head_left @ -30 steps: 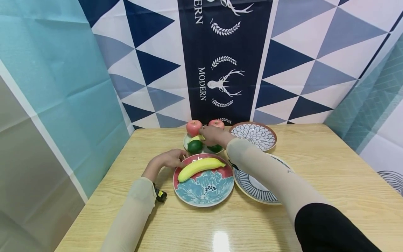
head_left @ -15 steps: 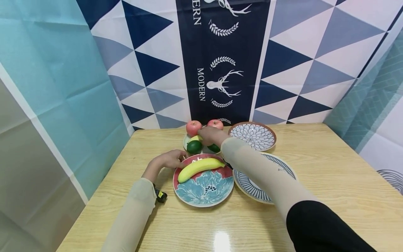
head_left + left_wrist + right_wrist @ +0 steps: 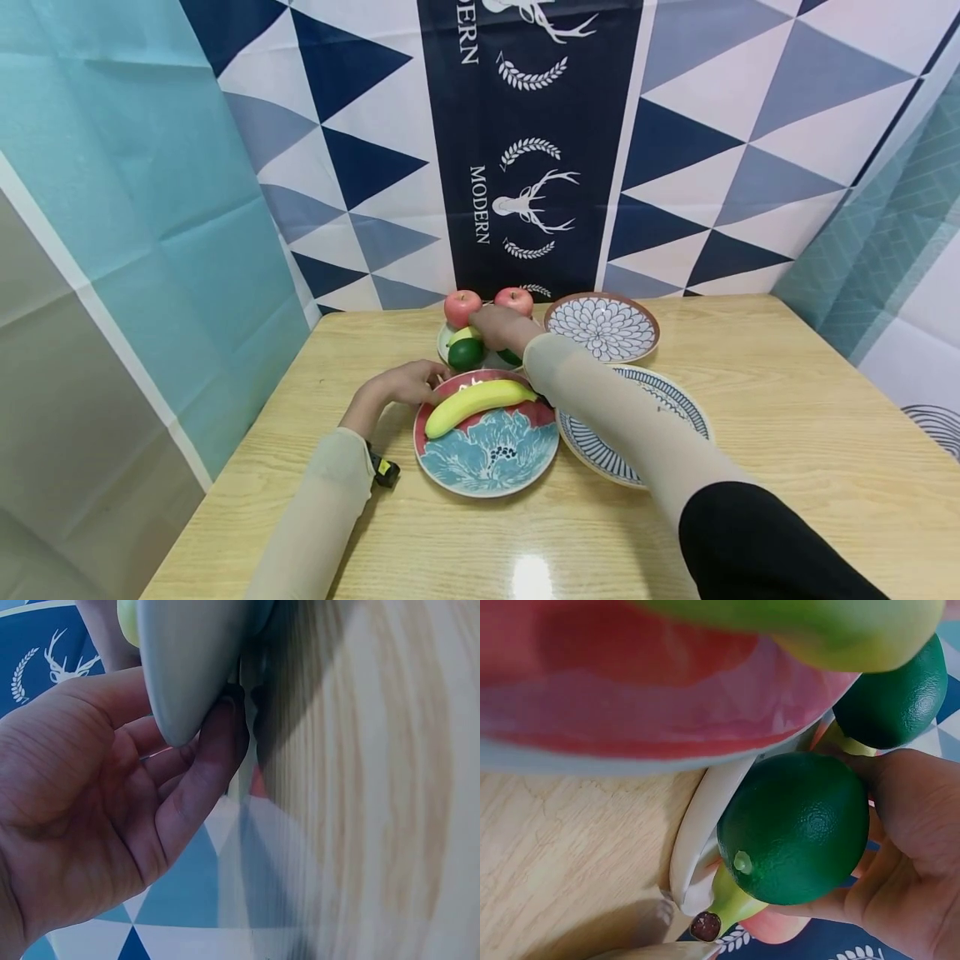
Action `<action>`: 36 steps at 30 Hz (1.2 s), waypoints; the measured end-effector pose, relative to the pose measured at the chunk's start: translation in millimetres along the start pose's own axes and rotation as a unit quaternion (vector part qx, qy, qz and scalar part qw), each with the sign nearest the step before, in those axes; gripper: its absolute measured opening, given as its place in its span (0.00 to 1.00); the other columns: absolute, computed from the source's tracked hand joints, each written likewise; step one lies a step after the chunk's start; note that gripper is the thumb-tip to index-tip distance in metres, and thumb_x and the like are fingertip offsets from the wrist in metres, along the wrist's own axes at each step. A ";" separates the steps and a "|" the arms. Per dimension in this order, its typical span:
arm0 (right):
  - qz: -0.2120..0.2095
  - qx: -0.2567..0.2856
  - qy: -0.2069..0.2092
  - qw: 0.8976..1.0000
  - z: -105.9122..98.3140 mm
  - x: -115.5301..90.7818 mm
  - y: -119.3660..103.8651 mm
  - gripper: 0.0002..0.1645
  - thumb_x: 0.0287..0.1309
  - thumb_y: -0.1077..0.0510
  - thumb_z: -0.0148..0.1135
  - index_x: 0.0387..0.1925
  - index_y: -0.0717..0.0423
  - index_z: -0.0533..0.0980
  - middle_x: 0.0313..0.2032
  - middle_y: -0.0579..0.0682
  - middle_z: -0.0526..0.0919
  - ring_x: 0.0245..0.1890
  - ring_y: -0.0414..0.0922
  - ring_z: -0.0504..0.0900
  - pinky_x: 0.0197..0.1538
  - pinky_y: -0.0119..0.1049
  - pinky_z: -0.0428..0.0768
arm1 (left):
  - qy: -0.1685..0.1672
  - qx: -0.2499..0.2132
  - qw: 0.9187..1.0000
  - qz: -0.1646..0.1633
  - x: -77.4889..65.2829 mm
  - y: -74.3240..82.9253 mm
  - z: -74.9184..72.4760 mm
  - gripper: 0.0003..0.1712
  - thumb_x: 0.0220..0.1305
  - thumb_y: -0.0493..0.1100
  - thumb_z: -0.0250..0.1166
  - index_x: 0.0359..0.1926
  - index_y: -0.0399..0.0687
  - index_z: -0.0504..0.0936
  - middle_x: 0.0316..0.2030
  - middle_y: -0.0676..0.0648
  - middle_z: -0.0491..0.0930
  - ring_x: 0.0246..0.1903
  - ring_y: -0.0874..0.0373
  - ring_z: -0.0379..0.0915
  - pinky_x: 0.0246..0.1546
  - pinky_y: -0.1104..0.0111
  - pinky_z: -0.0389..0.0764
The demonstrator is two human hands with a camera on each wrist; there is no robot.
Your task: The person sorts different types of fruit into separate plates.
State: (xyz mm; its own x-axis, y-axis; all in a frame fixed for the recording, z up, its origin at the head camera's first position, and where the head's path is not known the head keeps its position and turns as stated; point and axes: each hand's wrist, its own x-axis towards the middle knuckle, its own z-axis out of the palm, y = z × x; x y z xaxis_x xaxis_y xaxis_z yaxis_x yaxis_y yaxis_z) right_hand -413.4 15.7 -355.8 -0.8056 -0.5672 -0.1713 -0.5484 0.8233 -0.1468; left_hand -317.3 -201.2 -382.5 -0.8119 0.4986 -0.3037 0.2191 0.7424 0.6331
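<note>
My left hand (image 3: 408, 383) pinches the left rim of the red plate with a blue flower (image 3: 487, 467); the left wrist view has fingers curled under that plate's edge (image 3: 187, 667). A yellow banana (image 3: 476, 404) lies across this plate. Farther back, my right hand (image 3: 502, 327) reaches down into a small pale plate of fruit (image 3: 686, 855) and grips a second banana (image 3: 735, 900). Its fingertips are hidden behind a green lime-like fruit (image 3: 795, 825). Another green fruit (image 3: 896, 694) lies beside the hand. Two red apples (image 3: 462, 308) sit at the back.
A brown-rimmed plate with a petal pattern (image 3: 600, 327) stands at the back right. Nearer, a blue-and-white striped plate (image 3: 600, 442) is partly covered by the right forearm. Patterned cloth (image 3: 528, 167) hangs behind the wooden table (image 3: 787, 433).
My right hand has shifted slightly left over the fruit plate, and the banana in it has moved slightly left too. The left hand and the red plate stay in place.
</note>
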 end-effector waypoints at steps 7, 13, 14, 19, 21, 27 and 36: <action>0.007 0.017 0.011 1.000 0.5 -0.6 -0.6 0.16 0.71 0.63 0.62 0.58 0.52 0.76 0.52 0.52 0.81 0.50 0.50 0.77 0.58 0.46 0.75 | 0.000 -0.002 1.000 0.001 0.2 -0.9 0.3 0.11 0.69 0.41 0.69 0.50 0.47 0.83 0.40 0.46 0.81 0.38 0.52 0.75 0.38 0.66 0.78; -0.001 -0.013 0.032 0.999 -3.5 -5.3 -8.5 0.19 0.68 0.65 0.66 0.58 0.53 0.78 0.51 0.52 0.82 0.49 0.49 0.77 0.57 0.45 0.76 | -0.001 -0.003 1.000 -0.003 -1.5 1.4 -1.2 0.10 0.70 0.42 0.69 0.49 0.48 0.83 0.40 0.46 0.81 0.38 0.52 0.75 0.39 0.65 0.78; -0.003 -0.020 0.034 0.999 -4.0 -4.9 -8.9 0.19 0.68 0.65 0.66 0.58 0.53 0.79 0.51 0.53 0.82 0.49 0.49 0.77 0.58 0.45 0.76 | 0.000 -0.002 1.000 -0.003 -1.5 1.5 -1.2 0.09 0.70 0.41 0.69 0.49 0.48 0.83 0.40 0.46 0.81 0.38 0.52 0.75 0.39 0.65 0.78; -0.010 -0.026 0.051 0.998 -3.7 -4.6 -10.7 0.17 0.68 0.64 0.66 0.56 0.51 0.79 0.48 0.52 0.82 0.49 0.50 0.78 0.59 0.46 0.77 | -0.002 0.002 1.000 0.002 -1.0 0.9 -0.3 0.08 0.70 0.42 0.68 0.48 0.48 0.83 0.40 0.46 0.81 0.38 0.53 0.75 0.39 0.65 0.78; -0.011 -0.021 0.054 0.998 -3.5 -4.5 -11.3 0.17 0.69 0.64 0.66 0.57 0.50 0.79 0.47 0.51 0.82 0.48 0.50 0.78 0.60 0.46 0.77 | -0.004 0.002 1.000 0.002 -1.1 1.0 0.1 0.08 0.70 0.42 0.68 0.48 0.48 0.83 0.40 0.46 0.81 0.38 0.53 0.75 0.39 0.65 0.77; -0.029 -0.050 0.069 0.996 -5.9 -7.2 -12.9 0.19 0.69 0.62 0.68 0.59 0.50 0.78 0.47 0.51 0.82 0.48 0.50 0.77 0.62 0.46 0.76 | -0.002 0.008 1.000 0.001 -1.1 3.3 0.1 0.08 0.70 0.41 0.68 0.48 0.48 0.83 0.41 0.46 0.81 0.39 0.52 0.75 0.40 0.65 0.77; -0.047 -0.088 0.096 0.990 -7.0 -16.4 -16.0 0.16 0.71 0.57 0.69 0.56 0.53 0.77 0.45 0.52 0.82 0.47 0.50 0.78 0.58 0.46 0.79 | -0.004 0.009 1.000 0.004 -1.7 1.4 0.0 0.09 0.71 0.41 0.68 0.49 0.47 0.83 0.41 0.47 0.81 0.40 0.52 0.75 0.42 0.64 0.77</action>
State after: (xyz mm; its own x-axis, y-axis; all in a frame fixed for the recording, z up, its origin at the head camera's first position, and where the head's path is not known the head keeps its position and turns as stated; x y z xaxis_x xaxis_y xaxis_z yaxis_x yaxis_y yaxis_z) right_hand -393.1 12.0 -343.9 -0.7670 -0.6411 0.0253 -0.6407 0.7675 0.0219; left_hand -315.7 -201.1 -381.1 -0.8054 0.5087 -0.3041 0.2356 0.7456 0.6233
